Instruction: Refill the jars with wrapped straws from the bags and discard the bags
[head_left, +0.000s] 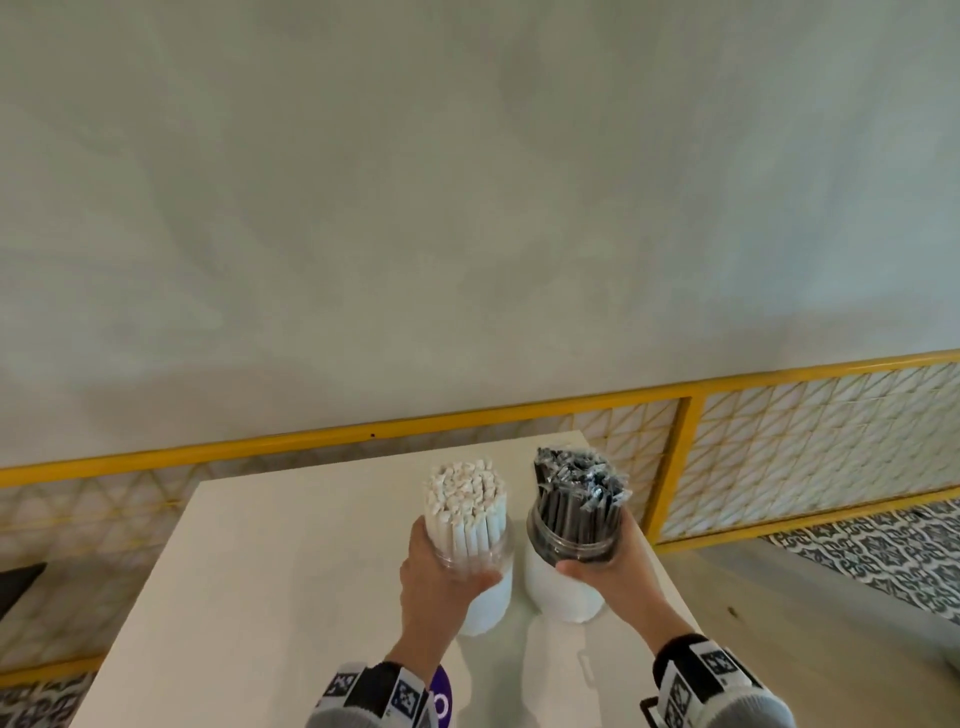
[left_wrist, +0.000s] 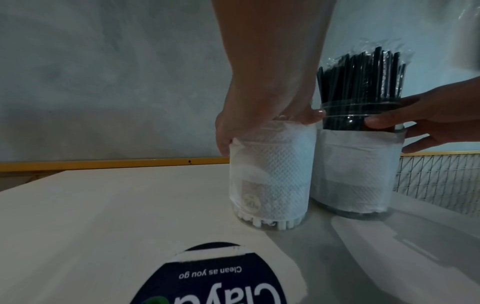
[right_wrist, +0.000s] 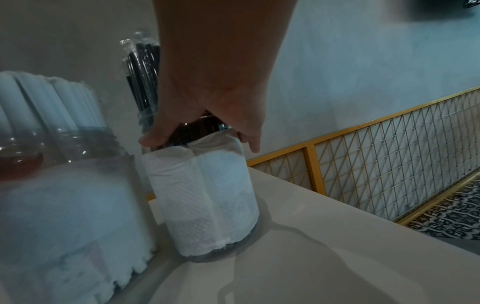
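Two clear jars lined with white paper stand side by side on a white table (head_left: 291, 561). The left jar (head_left: 488, 597) (left_wrist: 272, 185) (right_wrist: 64, 205) is packed with white wrapped straws (head_left: 465, 499). My left hand (head_left: 441, 577) (left_wrist: 259, 115) grips it around the neck. The right jar (head_left: 563, 587) (left_wrist: 355, 174) (right_wrist: 207, 195) is full of black straws (head_left: 576, 493) (left_wrist: 363, 82) in clear wrappers. Around its neck my right hand (head_left: 608, 556) (right_wrist: 207, 123) (left_wrist: 428, 119) holds it, thumb in front. No bags are in view.
A yellow metal mesh railing (head_left: 779, 447) (right_wrist: 389, 174) runs behind and right of the table, close to its far edge. Patterned floor tiles (head_left: 883, 551) lie to the right. A round dark sticker (left_wrist: 207, 277) is on the table's near edge.
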